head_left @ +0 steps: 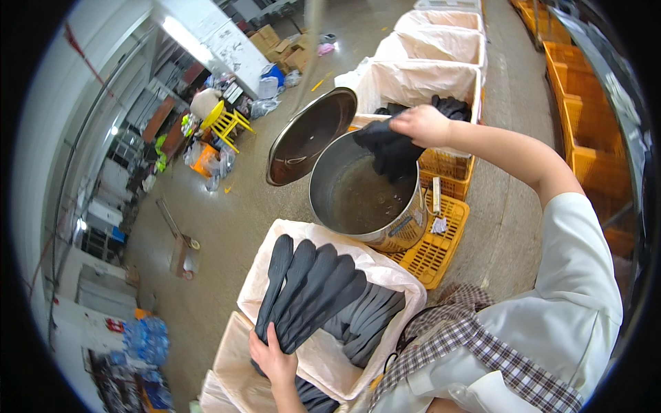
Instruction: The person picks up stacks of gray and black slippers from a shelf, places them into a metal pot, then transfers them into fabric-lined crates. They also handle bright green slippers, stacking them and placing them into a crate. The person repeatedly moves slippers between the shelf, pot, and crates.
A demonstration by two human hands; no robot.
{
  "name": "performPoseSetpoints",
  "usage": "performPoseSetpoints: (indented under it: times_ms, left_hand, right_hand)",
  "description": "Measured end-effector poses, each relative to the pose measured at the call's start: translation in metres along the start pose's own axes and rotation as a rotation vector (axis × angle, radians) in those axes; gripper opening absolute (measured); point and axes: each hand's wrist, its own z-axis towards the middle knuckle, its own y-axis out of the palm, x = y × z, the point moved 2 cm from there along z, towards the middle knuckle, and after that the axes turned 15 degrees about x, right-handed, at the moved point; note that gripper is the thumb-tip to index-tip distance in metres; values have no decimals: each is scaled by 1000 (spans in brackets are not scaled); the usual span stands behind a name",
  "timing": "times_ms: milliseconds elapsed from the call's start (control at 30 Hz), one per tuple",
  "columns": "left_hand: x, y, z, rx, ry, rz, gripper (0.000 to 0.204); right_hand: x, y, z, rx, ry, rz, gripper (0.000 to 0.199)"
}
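My left hand point(274, 354) is closed around the narrow ends of several long dark grey sock-like pieces point(310, 292), their rounded ends fanned outward. Below them is a crate lined with pale plastic point(406, 275), holding a heap of similar grey pieces point(372, 316). My right hand point(421, 125) pinches a bunch of black fabric point(394, 153) that hangs over the far rim of a big metal pot point(329, 175). Murky brownish liquid point(365, 196) lies inside the pot. Its round lid point(310, 138) is tilted up beside the left rim.
The pot stands on an upturned yellow plastic crate point(437, 251). Beyond it, a lined crate point(420, 79) contains more black fabric, with further lined crates behind. Orange crates point(592, 117) line the right side. A yellow chair point(227, 125) stands far left, amid bags and boxes.
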Motion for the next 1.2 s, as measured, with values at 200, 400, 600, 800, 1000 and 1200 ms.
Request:
performPoseSetpoints:
  times_ms: [200, 400, 600, 800, 1000, 1200]
  left_hand:
    - [26, 52, 96, -37, 113, -74, 68]
    - [86, 146, 188, -173, 239, -54, 64]
    - [155, 238, 232, -414, 289, 123, 69]
    - [198, 290, 246, -547, 429, 271, 68]
    - [229, 325, 239, -707, 644, 408, 63]
    - [252, 361, 216, -760, 706, 428, 64]
  right_hand:
    - [31, -33, -63, 227, 1025, 130, 53]
    - [53, -55, -185, 586, 1747, 806, 56]
    - [10, -109, -322, 837, 2078, 905, 46]
    - [-35, -139, -433, 976, 2266, 649, 46]
    - [-82, -138, -513, 1018, 2507, 463, 53]
    - [-133, -133, -558, 992, 2669, 297, 55]
